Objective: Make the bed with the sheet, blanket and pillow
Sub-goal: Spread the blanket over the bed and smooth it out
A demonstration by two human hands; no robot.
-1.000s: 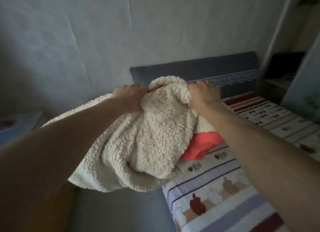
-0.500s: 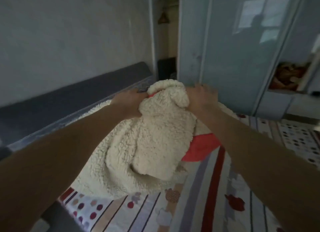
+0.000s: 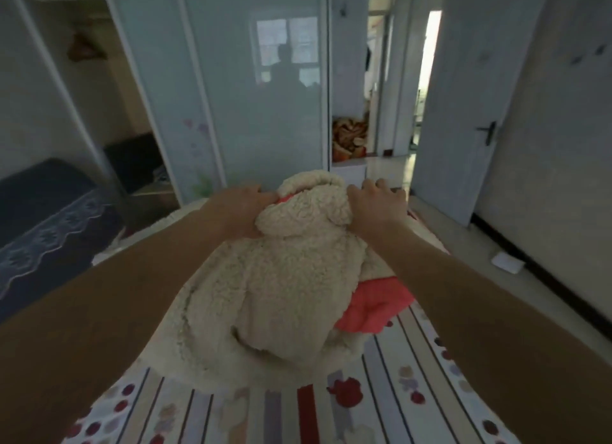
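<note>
A bunched cream fleece blanket (image 3: pixel 281 291) with a coral-red underside hangs in front of me over the bed. My left hand (image 3: pixel 243 210) grips its top edge on the left. My right hand (image 3: pixel 376 205) grips the same edge on the right, knuckles up. The blanket's lower folds sag onto the striped sheet (image 3: pixel 298 414), which has red apple prints and covers the mattress. No pillow is in view.
A dark blue headboard (image 3: pixel 43 218) runs along the left. Pale sliding wardrobe doors (image 3: pixel 258 112) stand ahead, with an open shelf of orange cloth (image 3: pixel 349 139). An open doorway and grey door (image 3: pixel 463 112) are at the right. A white paper (image 3: pixel 506 261) lies on the floor.
My view has swung right from the headboard wall to the wardrobe and doorway. Both hands keep the same grip on the blanket, which now hangs over the middle of the bed.
</note>
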